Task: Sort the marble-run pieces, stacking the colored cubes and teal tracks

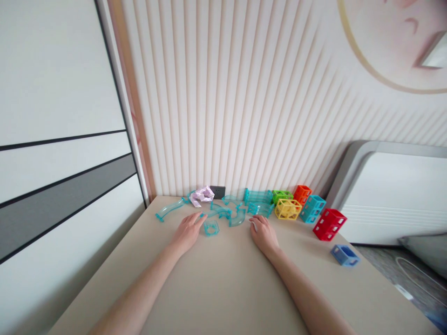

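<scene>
Both my hands rest on a beige table (223, 288). My left hand (188, 230) lies flat with fingers stretched out, fingertips touching a clear teal track piece (220, 212); a small teal piece (211, 227) sits just right of it. My right hand (263, 232) lies palm down, fingers loosely curled, close to a curved teal track (238, 217) and holding nothing that I can see. Several more teal track pieces (257, 197) lie along the wall, with one long curved piece (169, 210) at the left.
Open-frame blocks stand at the right: green (282, 196), yellow (287, 209), orange (302, 193), teal (312, 208), red (329, 224) and a small blue one (345, 255) near the table's right edge. A crumpled lilac bag (201, 195) and a dark socket plate (218, 191) sit by the ribbed wall.
</scene>
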`<act>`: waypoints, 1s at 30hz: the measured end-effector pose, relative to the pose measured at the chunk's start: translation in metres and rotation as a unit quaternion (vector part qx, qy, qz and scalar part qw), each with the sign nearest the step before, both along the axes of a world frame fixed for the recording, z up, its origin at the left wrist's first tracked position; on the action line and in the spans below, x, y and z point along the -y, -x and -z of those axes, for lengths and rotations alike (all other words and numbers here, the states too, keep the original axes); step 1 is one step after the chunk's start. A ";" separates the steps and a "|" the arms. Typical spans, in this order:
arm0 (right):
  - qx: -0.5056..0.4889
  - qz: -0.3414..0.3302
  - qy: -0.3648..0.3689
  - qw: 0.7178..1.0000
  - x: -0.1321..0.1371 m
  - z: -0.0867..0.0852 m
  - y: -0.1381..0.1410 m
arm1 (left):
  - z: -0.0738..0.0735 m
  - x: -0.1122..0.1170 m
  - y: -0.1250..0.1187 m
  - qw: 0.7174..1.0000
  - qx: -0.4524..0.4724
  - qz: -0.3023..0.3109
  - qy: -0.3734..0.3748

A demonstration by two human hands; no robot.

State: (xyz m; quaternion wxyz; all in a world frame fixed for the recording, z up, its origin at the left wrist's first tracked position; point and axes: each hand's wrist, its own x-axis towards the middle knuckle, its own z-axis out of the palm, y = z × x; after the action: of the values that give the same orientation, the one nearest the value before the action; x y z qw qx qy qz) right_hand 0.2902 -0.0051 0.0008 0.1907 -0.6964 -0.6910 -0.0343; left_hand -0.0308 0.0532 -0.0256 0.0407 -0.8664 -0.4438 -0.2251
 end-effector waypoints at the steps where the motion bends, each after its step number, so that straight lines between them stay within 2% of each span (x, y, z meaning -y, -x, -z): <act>1: 0.011 0.029 0.009 0.999 -0.001 0.001 -0.004 | 0.001 0.000 0.000 1.000 0.003 0.000 0.005; 3: 0.026 0.075 0.032 0.996 -0.003 0.002 -0.011 | 0.003 -0.001 0.001 1.000 0.006 0.000 0.014; 6: 0.029 0.102 0.051 0.993 -0.004 0.005 -0.017 | 0.006 -0.003 0.002 1.000 0.007 0.000 0.030; 14: 0.024 0.108 0.062 0.992 -0.005 0.006 -0.015 | 0.010 -0.005 0.003 0.999 0.014 0.005 0.044; 23: 0.034 0.110 0.068 0.991 -0.008 0.007 -0.015 | 0.005 -0.001 0.002 0.999 0.016 -0.007 0.043; 30: 0.034 0.116 0.072 0.990 -0.011 0.010 -0.014 | 0.008 -0.002 0.002 0.999 0.006 -0.005 0.044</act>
State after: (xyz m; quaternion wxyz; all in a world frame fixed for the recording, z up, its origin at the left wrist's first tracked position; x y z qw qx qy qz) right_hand 0.3046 0.0062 -0.0093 0.1114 -0.7819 -0.6126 -0.0299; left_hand -0.0325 0.0551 -0.0333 0.0004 -0.8639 -0.4576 -0.2106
